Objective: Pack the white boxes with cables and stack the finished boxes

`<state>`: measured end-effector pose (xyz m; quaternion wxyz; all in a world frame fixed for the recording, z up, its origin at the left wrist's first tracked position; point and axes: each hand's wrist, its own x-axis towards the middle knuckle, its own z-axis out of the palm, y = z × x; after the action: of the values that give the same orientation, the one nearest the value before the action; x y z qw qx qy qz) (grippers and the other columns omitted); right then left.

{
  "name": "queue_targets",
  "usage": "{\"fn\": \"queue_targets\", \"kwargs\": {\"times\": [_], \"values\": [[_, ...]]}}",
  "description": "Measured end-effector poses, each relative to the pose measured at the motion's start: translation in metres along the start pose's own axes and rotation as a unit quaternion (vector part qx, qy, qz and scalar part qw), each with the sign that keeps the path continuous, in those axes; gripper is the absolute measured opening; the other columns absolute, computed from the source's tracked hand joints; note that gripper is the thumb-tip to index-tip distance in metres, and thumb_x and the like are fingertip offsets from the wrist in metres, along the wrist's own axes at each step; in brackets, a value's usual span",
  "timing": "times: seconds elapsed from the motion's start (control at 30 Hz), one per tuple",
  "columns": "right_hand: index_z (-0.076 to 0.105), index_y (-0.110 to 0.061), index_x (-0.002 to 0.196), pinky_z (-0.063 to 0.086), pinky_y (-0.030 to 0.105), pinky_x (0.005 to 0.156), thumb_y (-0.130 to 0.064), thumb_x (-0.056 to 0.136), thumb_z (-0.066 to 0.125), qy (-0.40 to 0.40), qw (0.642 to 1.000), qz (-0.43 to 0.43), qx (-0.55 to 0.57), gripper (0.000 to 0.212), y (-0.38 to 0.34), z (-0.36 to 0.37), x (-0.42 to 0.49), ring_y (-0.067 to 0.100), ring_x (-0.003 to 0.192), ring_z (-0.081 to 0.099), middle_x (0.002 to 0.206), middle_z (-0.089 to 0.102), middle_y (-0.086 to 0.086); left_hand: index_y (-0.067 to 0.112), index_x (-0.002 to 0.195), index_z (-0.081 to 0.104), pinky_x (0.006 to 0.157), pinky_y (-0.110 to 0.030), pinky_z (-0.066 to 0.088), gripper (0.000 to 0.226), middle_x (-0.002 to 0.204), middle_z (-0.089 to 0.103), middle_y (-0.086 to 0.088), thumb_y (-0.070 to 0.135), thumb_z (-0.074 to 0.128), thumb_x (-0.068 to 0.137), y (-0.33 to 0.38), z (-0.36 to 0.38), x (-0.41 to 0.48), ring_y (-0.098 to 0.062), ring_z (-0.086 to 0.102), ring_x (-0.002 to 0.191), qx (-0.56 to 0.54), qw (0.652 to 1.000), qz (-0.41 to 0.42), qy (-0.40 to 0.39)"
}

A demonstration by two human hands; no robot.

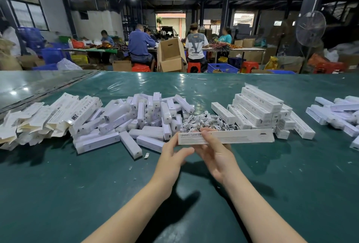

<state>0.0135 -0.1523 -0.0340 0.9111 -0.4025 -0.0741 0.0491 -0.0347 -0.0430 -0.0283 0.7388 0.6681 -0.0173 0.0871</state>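
Both hands are up over the green counter [77, 184], holding one long white box [239, 136] level at 12 o'clock, print facing the camera. The right hand [215, 153] grasps it near the left third, with the thumb over the top edge and the fingers [226, 146] curled underneath. The left hand [172, 154] pinches the box's left end, fingers behind and thumb under the front edge. Can't tell whether the end flap is open or closed.

The cables [206, 121] lie in a tangled white heap just beyond the box at 12 o'clock. The stack of finished boxes [260, 106] is at 1 o'clock, in neat layers. Loose white units [147, 114] are heaped at 11 o'clock, flat cartons [48, 116] at 10 o'clock, and another scatter of boxes [338, 112] at 2 o'clock. People work at a far table.

Handling, as a judgement: the box is thin card, light and easily dented, and being long it will likely bow or twist if gripped at one end only. It is best held across the narrow faces near the middle, with the other hand steadying the end being closed. The glossy surface may be a bit slippery. The cables are soft and light and snag on each other, so pick one coil from the top of the heap. The box likely goes onto the stack next and should land flat and aligned, or the layers could slide.
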Motion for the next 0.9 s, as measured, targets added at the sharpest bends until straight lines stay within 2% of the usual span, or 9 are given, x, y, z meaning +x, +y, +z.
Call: {"fn": "queue_targets", "kwargs": {"times": [0.1, 0.17, 0.27, 0.33, 0.4, 0.47, 0.6, 0.7, 0.9], "values": [[0.063, -0.010, 0.063, 0.052, 0.026, 0.055, 0.003, 0.074, 0.068, 0.116, 0.979, -0.094, -0.138, 0.018, 0.001, 0.001, 0.001, 0.010, 0.057, 0.061, 0.058, 0.064, -0.005, 0.017, 0.107, 0.061, 0.073, -0.006, 0.040, 0.027, 0.103, 0.061, 0.009, 0.010, 0.060, 0.081, 0.001, 0.005, -0.003, 0.007, 0.056, 0.086, 0.055, 0.994, 0.006, -0.094], [0.058, 0.002, 0.064, 0.039, 0.026, 0.054, 0.003, 0.069, 0.065, 0.167, 0.929, -0.176, -0.280, 0.009, -0.004, 0.000, 0.000, 0.014, 0.053, 0.047, 0.055, 0.055, 0.000, 0.017, 0.110, 0.062, 0.086, -0.007, 0.030, 0.038, 0.116, 0.048, 0.004, 0.033, 0.063, 0.076, -0.009, 0.003, -0.001, -0.002, 0.044, 0.106, 0.295, 0.952, 0.033, -0.076], [0.047, -0.012, 0.065, 0.026, 0.029, 0.051, -0.004, 0.068, 0.053, 0.161, 0.757, -0.307, -0.554, 0.011, -0.008, -0.003, -0.003, 0.028, 0.050, 0.042, 0.052, 0.050, 0.003, 0.026, 0.106, 0.064, 0.096, -0.020, 0.022, 0.028, 0.127, 0.038, 0.004, 0.040, 0.057, 0.083, -0.012, -0.012, 0.003, -0.013, 0.030, 0.120, 0.543, 0.826, 0.152, 0.012], [0.055, -0.012, 0.074, 0.030, 0.028, 0.050, -0.009, 0.069, 0.062, 0.124, 0.628, -0.387, -0.663, 0.009, -0.012, -0.007, -0.006, 0.034, 0.051, 0.053, 0.058, 0.060, 0.008, 0.027, 0.106, 0.064, 0.095, -0.026, 0.023, 0.027, 0.127, 0.042, 0.001, 0.036, 0.056, 0.083, -0.005, -0.028, 0.011, -0.019, 0.031, 0.119, 0.550, 0.812, 0.172, 0.089], [0.061, -0.009, 0.096, 0.039, 0.034, 0.060, -0.030, 0.076, 0.070, 0.092, 0.580, -0.340, -0.734, 0.030, -0.014, -0.010, -0.005, 0.032, 0.072, 0.061, 0.080, 0.066, 0.007, 0.026, 0.118, 0.056, 0.100, -0.034, 0.024, 0.035, 0.135, 0.036, -0.005, 0.038, 0.054, 0.085, -0.002, -0.052, 0.023, -0.024, 0.027, 0.124, 0.575, 0.796, 0.104, 0.162], [0.054, -0.018, 0.112, 0.035, 0.036, 0.076, -0.056, 0.082, 0.052, 0.078, 0.545, -0.233, -0.802, 0.048, -0.014, -0.016, 0.000, 0.027, 0.094, 0.055, 0.099, 0.062, 0.002, 0.026, 0.130, 0.045, 0.104, -0.042, 0.024, 0.046, 0.142, 0.027, -0.011, 0.046, 0.047, 0.089, -0.004, -0.077, 0.030, -0.029, 0.023, 0.131, 0.627, 0.758, -0.021, 0.177], [0.048, -0.026, 0.110, 0.026, 0.035, 0.079, -0.067, 0.084, 0.028, 0.047, 0.480, -0.183, -0.857, 0.052, -0.010, -0.023, 0.005, 0.022, 0.104, 0.048, 0.107, 0.059, -0.004, 0.027, 0.132, 0.039, 0.096, -0.041, 0.032, 0.046, 0.132, 0.045, -0.014, 0.050, 0.039, 0.091, -0.010, -0.104, 0.037, -0.033, 0.038, 0.122, 0.646, 0.734, -0.118, 0.173], [0.047, -0.030, 0.112, 0.018, 0.035, 0.080, -0.070, 0.081, 0.023, 0.041, 0.470, -0.174, -0.864, 0.056, -0.008, -0.026, 0.007, 0.020, 0.107, 0.046, 0.109, 0.057, -0.006, 0.018, 0.122, 0.044, 0.082, -0.036, 0.037, 0.035, 0.118, 0.056, -0.013, 0.031, 0.046, 0.089, -0.010, -0.109, 0.040, -0.033, 0.049, 0.109, 0.600, 0.774, -0.069, 0.188], [0.050, -0.031, 0.105, 0.015, 0.036, 0.081, -0.073, 0.077, 0.019, 0.048, 0.474, -0.169, -0.863, 0.060, -0.010, -0.026, 0.007, 0.018, 0.105, 0.048, 0.103, 0.059, -0.006, 0.016, 0.117, 0.049, 0.071, -0.029, 0.033, 0.034, 0.098, 0.060, -0.009, 0.012, 0.056, 0.083, 0.003, -0.122, 0.044, -0.023, 0.051, 0.081, 0.202, 0.906, 0.045, 0.369]]}}
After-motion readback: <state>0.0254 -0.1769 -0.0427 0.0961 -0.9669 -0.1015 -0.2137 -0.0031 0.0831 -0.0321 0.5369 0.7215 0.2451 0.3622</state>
